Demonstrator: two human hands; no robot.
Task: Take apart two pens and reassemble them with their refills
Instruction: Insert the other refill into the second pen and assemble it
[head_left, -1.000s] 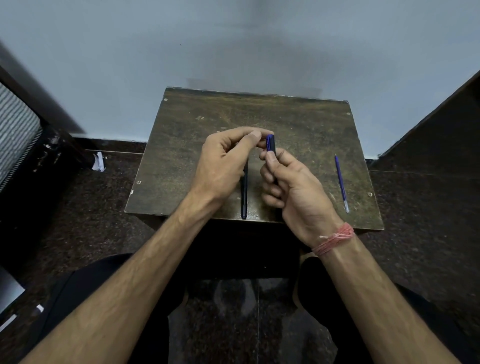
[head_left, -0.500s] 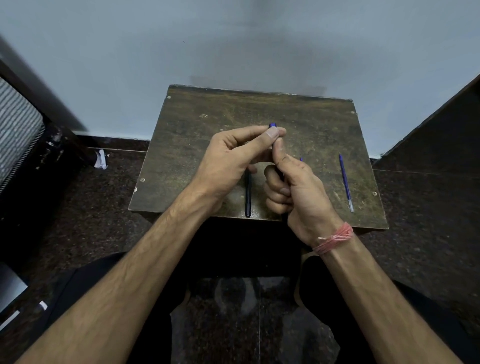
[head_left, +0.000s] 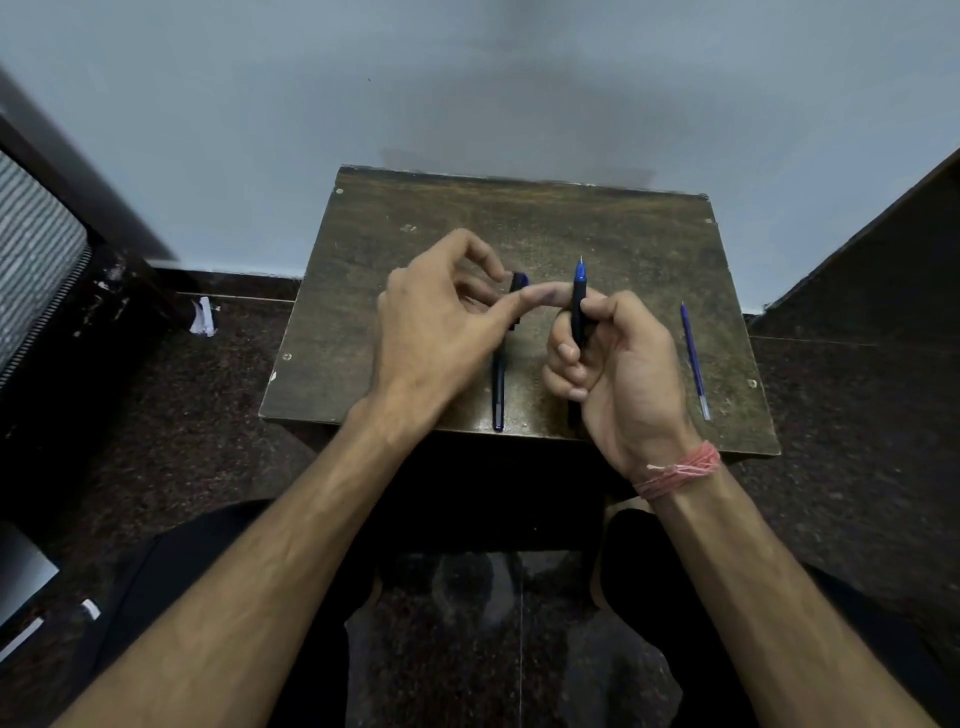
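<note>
My right hand (head_left: 613, 374) grips a dark pen (head_left: 578, 306) upright, its bare blue tip pointing away from me. My left hand (head_left: 441, 332) holds the pen's dark cap (head_left: 518, 283) between its fingers, a little left of the pen tip, with the thumb stretched toward the pen. A second dark pen (head_left: 498, 395) lies on the small wooden table (head_left: 597, 228), partly under my left hand, near the front edge. A loose blue refill (head_left: 694, 361) lies on the table to the right of my right hand.
The table stands against a pale wall (head_left: 467, 88). A dark slanted panel (head_left: 883, 249) rises at the right. A chair with striped fabric (head_left: 36, 249) is at the left, and scraps of paper (head_left: 202, 317) lie on the dark floor.
My hands have pulled apart. The cap came off the pen: it went left with my left hand, and the pen tip now shows above my right hand.
</note>
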